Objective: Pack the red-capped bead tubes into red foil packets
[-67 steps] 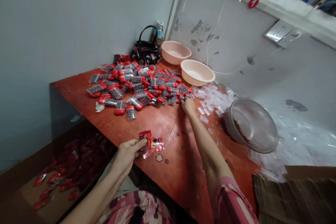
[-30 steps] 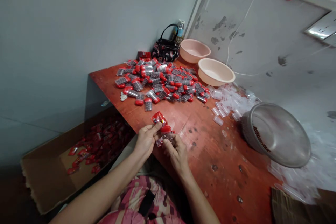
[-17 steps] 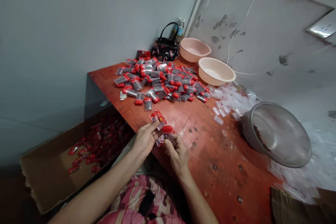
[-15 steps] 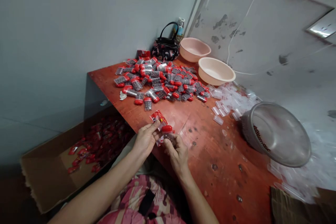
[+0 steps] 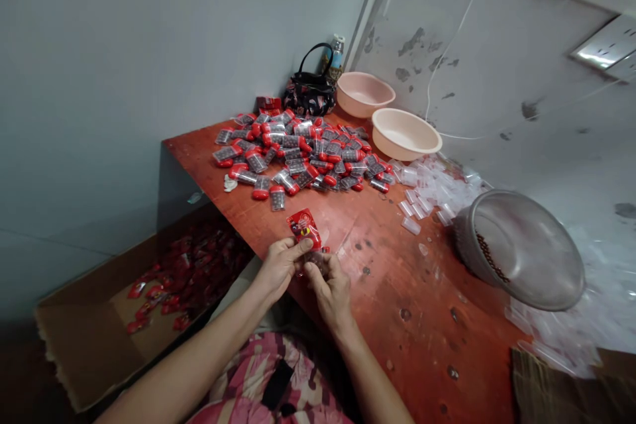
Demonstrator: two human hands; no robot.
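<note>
Piece in hand looks mid-way: left hand (image 5: 281,269) pinching red printed pouch (image 5: 305,225) between thumb and fingers; right hand (image 5: 328,285) pinching dark-filled clear container (image 5: 315,259) just below it. Container's capped end covered by pouch; inside or merely behind, cannot tell. Pouch stands up past left thumb; container between both hands, near edge of red table (image 5: 387,318). Seemingly done: red packets (image 5: 173,265) in cardboard box (image 5: 82,338), contents unclear. Seemingly left: large pile of red-capped containers (image 5: 295,142), unpouched, beyond hands.
</note>
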